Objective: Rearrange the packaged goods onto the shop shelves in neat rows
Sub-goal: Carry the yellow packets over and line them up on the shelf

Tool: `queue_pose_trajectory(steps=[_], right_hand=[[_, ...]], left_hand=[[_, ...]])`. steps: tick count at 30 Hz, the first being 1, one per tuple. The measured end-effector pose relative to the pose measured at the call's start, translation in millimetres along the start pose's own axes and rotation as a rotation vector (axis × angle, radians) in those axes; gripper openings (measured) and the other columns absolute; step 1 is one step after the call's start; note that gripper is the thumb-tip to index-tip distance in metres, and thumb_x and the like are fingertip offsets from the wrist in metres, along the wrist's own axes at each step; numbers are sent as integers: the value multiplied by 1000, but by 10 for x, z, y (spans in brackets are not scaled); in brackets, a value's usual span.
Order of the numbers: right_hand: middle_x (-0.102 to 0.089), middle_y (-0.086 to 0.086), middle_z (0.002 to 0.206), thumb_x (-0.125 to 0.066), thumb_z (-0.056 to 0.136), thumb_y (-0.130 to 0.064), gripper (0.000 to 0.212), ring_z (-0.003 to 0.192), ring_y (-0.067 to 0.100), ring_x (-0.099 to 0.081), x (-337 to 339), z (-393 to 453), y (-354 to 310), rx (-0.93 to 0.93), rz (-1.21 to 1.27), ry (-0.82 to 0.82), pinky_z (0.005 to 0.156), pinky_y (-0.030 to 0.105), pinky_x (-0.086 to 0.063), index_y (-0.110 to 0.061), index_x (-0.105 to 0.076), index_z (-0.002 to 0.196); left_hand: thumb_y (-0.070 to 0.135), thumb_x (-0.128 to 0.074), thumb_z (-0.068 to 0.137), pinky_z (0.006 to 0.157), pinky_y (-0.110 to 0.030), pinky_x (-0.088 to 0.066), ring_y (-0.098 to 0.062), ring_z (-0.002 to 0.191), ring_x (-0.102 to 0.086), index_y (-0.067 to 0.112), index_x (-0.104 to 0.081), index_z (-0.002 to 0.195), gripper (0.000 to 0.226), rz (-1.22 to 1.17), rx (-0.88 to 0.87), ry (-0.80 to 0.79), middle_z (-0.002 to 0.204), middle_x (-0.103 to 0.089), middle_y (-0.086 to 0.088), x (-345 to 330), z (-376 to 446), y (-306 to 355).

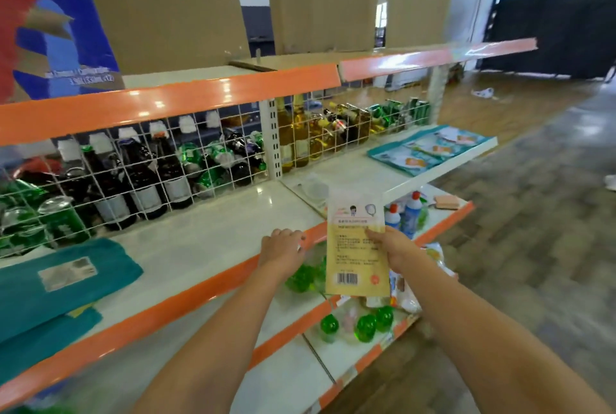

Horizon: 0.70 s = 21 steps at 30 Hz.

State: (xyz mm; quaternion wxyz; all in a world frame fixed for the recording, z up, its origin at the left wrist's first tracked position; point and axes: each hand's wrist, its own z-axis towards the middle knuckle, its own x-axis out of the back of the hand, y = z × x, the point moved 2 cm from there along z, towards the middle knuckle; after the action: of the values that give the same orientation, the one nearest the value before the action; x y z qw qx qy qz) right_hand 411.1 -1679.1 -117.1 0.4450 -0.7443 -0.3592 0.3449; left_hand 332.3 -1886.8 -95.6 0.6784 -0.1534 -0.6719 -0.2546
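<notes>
The right hand [388, 247] pinches the packet [356, 247] by its right edge — upright, long axis vertical, just off the shelf's [200, 240] front edge. The left hand [283, 247] rests on that edge with curled fingers holding nothing — bare shelf lies up and left.

I see a white middle shelf [213, 240] with an orange front edge; two teal flat packs [63, 277] lie on its left end, and pale blue flat packs [423, 150] lie on its far right section. On the lower shelf [293, 380] I note green round-topped bottles [363, 325], with white-and-blue bottles [405, 213] and a pink sponge [445, 202] further right.
</notes>
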Motion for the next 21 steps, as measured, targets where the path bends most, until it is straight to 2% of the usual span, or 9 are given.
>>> queue_pose_trajectory(steps=[3,5,8,9,13,17,21], right_hand=[[-61,22,116,-49,95,-2,33,103,37,-60,150,-9,-11,14,17,73,80,48,-50,5,-51,127],[-62,21,114,-50,94,-2,32,105,38,-60,243,-2,19,13,37,112,82,48,-49,4,-51,126],[-67,14,99,-53,93,-3,30,90,33,-65,396,22,107,8,72,156,70,45,-53,1,-53,123],[-67,15,101,-53,93,-4,30,91,33,-65,448,21,140,7,75,175,71,45,-53,0,-53,122],[-61,23,120,-53,94,-4,33,111,40,-59,726,8,281,14,93,258,95,57,-46,-1,-52,127],[-61,21,118,-51,95,-6,30,106,38,-60,1018,-60,406,5,135,310,92,55,-48,-1,-53,125],[-62,23,121,-55,93,-7,34,109,41,-61,1355,-63,442,-7,148,377,94,60,-46,-1,-55,126]], left_hand=[[31,-38,98,99,-37,-35,-23,124,-43,25,-46,134,37,12,-63,1,134,-50,-1,7,125,152],[30,-38,98,97,-38,-36,-24,122,-44,21,-48,131,36,29,-108,-9,132,-52,-3,-16,186,244],[30,-38,98,96,-39,-37,-25,120,-45,19,-51,127,34,40,-173,-22,130,-53,-5,-96,291,356],[30,-39,98,97,-39,-37,-25,120,-45,20,-51,127,34,30,-195,-22,130,-53,-4,-134,325,397],[30,-40,98,99,-37,-37,-24,122,-45,21,-51,130,35,-54,-285,-55,130,-54,-4,-348,429,614],[30,-40,97,97,-38,-41,-24,118,-49,20,-54,126,34,-49,-352,-88,126,-57,-4,-579,525,891],[31,-43,94,93,-38,-45,-27,111,-54,17,-60,117,31,-139,-365,-154,119,-63,-8,-769,614,1222]])
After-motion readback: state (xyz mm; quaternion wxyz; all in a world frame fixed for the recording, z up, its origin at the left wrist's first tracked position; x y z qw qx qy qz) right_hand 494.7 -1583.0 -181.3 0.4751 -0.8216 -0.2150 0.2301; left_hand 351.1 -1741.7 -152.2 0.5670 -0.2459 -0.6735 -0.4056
